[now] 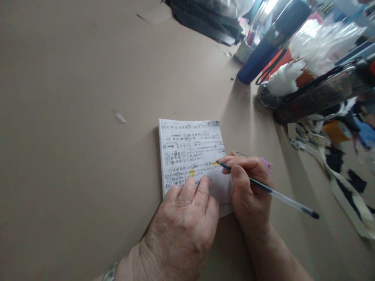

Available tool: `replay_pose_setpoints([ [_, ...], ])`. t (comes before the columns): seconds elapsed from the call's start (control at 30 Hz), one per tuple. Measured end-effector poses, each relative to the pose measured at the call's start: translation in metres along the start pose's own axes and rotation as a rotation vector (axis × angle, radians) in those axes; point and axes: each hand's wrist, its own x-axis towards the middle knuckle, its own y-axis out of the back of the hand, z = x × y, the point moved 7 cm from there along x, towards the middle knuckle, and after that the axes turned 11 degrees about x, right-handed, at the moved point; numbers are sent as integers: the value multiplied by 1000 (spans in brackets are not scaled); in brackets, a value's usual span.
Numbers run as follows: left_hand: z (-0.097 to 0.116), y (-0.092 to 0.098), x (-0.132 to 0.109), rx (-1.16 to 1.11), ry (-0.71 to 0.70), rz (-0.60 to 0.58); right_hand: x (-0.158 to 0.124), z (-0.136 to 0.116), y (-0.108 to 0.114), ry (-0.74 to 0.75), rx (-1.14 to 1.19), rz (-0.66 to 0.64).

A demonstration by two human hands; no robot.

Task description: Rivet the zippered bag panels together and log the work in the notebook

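A small notepad (187, 132) lies on the table, its page covered with handwritten lines, some crossed out, and a few yellow marks. My left hand (187, 218) rests flat over the lower part of the page, fingers stretched and fingertips on the paper. At the page's right edge my right hand (252, 187) grips a ballpoint pen (281, 196) with a clear barrel and dark end cap. The pen's tip is at the writing beside a yellow mark; whether it touches the paper I cannot tell. Part of the notepad's bottom is hidden under my left hand.
Upright at the back right are a blue flask (260, 54) and a dark bottle (319, 93). Plastic bags (325, 39), fabric scraps (348, 177) and a pale strap (345, 195) crowd the right side. A black bag (202, 19) lies at the back, and a tiny white scrap (120, 117) lies left of the notepad.
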Motion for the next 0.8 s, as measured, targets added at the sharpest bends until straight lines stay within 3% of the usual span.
replay_pose_setpoints([
  [0.07, 1, 2, 0, 10, -5, 15, -3, -7, -4, 30, -42, -53],
  [0.2, -1, 5, 0, 24, 0, 49, -5, -2, -12, -86, -167, -173],
  [0.33, -1, 1, -1, 4, -12, 6, 0, 7, -6, -117, -311, -151],
  [0.57, 0, 3, -2, 7, -3, 32, 0, 3, -14, -25, -400, -253],
  [0.8, -2, 5, 0, 1, 10, 70, 1, 0, -18, 18, -397, -263],
])
